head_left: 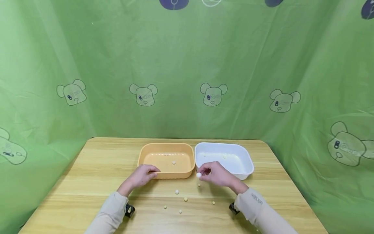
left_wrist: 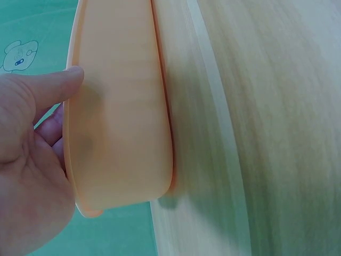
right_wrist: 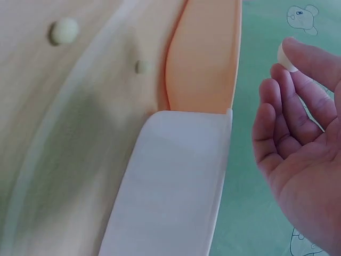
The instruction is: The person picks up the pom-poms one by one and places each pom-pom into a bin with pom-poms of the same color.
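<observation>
Pinches a ball (head_left: 199, 175) in the right hand (head_left: 217, 174).
With the left hand (head_left: 142, 175), pinches the orange tub (head_left: 175, 175) by its rim.

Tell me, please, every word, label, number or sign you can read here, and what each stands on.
"Q", apparently the first letter on the bear-head prints of the green curtain; the other letters are too blurred to read.
Dark mark on the right sleeve: too small and blurred to read.

Both arms (head_left: 108, 209) extend forward, right fingers (right_wrist: 308, 93) pinching.
</observation>
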The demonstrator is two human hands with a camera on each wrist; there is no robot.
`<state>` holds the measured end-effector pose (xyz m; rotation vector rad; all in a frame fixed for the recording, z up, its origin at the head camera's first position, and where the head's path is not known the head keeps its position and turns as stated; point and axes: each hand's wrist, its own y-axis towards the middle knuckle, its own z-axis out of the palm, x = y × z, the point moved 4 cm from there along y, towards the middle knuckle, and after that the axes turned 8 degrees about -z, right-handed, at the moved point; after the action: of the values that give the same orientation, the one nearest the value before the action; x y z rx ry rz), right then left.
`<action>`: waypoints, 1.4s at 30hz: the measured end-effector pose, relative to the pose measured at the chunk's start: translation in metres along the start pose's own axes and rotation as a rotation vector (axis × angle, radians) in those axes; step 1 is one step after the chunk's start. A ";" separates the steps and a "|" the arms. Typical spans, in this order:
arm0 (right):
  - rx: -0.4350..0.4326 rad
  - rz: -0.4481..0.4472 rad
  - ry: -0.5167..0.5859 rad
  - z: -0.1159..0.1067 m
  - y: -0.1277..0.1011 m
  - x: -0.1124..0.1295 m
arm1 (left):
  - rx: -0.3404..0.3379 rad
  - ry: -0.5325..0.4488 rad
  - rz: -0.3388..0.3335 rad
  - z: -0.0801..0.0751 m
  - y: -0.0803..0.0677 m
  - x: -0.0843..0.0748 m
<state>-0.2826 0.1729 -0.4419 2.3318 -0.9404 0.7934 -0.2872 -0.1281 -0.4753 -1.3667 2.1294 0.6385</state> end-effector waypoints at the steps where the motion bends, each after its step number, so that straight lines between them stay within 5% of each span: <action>1: -0.005 0.005 0.004 -0.001 0.002 0.000 | 0.000 0.000 0.002 0.000 0.000 -0.001; 42: -0.068 0.119 -0.079 -0.007 0.078 -0.016 | 0.016 -0.021 0.013 0.000 0.001 0.001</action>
<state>-0.3519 0.1342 -0.4300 2.2791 -1.1317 0.7086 -0.2884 -0.1283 -0.4759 -1.3334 2.1235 0.6374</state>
